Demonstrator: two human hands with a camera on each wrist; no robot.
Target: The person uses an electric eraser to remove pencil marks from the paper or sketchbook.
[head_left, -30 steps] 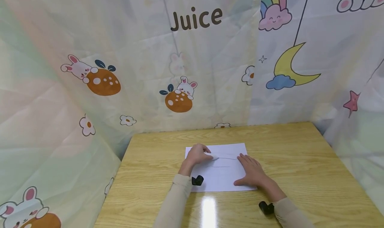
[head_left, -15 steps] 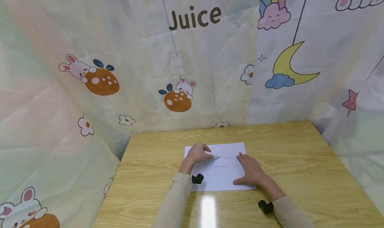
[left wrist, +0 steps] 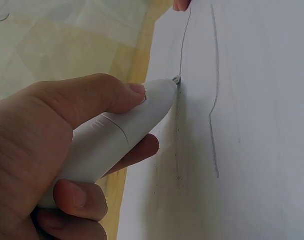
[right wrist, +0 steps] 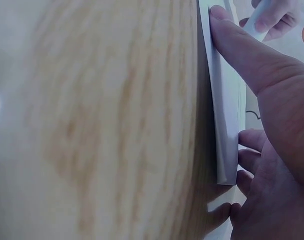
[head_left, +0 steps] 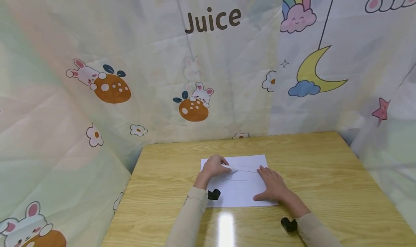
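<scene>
On the table lies a white sheet of paper (head_left: 238, 196) with two pencil lines across it. My left hand (head_left: 214, 167) grips a white electric eraser (left wrist: 119, 127), thumb on top and fingers curled beneath. Its tip touches one pencil line (left wrist: 182, 45) in the left wrist view; past the tip that line is faint, with small dark crumbs (left wrist: 178, 178). The other pencil line (left wrist: 216, 75) runs beside it, still dark. My right hand (head_left: 273, 185) rests spread on the paper's right side, its thumb (right wrist: 237, 42) near the front edge in the right wrist view.
The wooden table (head_left: 162, 189) extends around the paper on all sides. A printed cloth curtain (head_left: 234, 109) hangs behind and at both sides. Black camera pieces (head_left: 214, 194) sit at both wrists.
</scene>
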